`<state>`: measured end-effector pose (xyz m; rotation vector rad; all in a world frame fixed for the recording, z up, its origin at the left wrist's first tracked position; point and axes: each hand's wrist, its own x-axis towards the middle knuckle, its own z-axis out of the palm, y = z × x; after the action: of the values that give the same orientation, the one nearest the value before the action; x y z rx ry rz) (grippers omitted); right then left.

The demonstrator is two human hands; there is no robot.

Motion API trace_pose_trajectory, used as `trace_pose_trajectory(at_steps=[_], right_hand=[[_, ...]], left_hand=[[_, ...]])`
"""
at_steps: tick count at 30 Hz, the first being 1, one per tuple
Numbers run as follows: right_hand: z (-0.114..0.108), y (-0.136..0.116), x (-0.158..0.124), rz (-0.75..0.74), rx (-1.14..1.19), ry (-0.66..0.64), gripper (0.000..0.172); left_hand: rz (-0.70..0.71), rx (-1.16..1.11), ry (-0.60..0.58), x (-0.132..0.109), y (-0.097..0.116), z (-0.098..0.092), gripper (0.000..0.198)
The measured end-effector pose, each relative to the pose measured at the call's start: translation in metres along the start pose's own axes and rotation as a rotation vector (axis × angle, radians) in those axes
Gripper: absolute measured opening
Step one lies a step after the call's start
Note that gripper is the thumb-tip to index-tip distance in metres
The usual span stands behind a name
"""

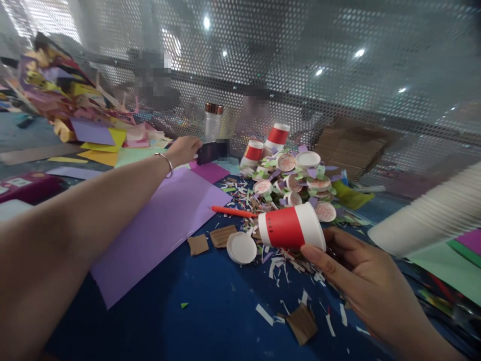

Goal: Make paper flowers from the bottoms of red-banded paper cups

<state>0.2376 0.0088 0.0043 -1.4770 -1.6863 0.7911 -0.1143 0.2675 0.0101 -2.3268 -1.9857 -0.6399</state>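
Note:
My right hand (372, 281) grips a white paper cup (283, 226) with a red band by its wide end. The cup lies tilted sideways above the paper scraps, base pointing left. My left hand (185, 149), a silver bangle on its wrist, reaches far forward. Its fingers are closed on the left edge of a black phone (210, 152) standing near the mesh. Under that arm lies a sheet of purple paper (158, 215). An orange pen (233, 211) rests just left of the cup, and a white paper disc (241, 247) is below the pen.
Behind the cup rises a heap of cut cup bases (295, 183) and shreds. Two red-banded cups (277, 136) stand behind it. A tall stack of white cups (432, 210) leans at right. A clear bottle (213, 125) stands by the perforated metal screen (293, 60).

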Motion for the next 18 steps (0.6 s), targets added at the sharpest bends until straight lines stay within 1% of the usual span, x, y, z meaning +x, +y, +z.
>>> trace_pose_trajectory(at_steps=[2,5,11,16,18], right_hand=[[-0.002,0.005,0.002,-0.026,-0.027,-0.035,0.036],[-0.005,0.009,0.002,-0.035,-0.049,-0.041,0.036],[-0.003,0.003,0.001,-0.055,-0.063,-0.038,0.034],[0.002,-0.003,-0.004,-0.032,-0.010,0.054,0.035],[0.002,-0.002,-0.004,-0.027,-0.020,0.053,0.036]], left_hand=[[-0.045,-0.014,0.001,0.005,-0.006,-0.001,0.035],[-0.084,-0.024,0.000,0.006,-0.009,-0.001,0.037],[-0.108,-0.025,0.036,0.004,-0.009,-0.002,0.037],[-0.109,-0.008,0.064,0.002,-0.003,-0.004,0.038],[-0.103,-0.004,0.072,-0.002,0.001,-0.006,0.037]])
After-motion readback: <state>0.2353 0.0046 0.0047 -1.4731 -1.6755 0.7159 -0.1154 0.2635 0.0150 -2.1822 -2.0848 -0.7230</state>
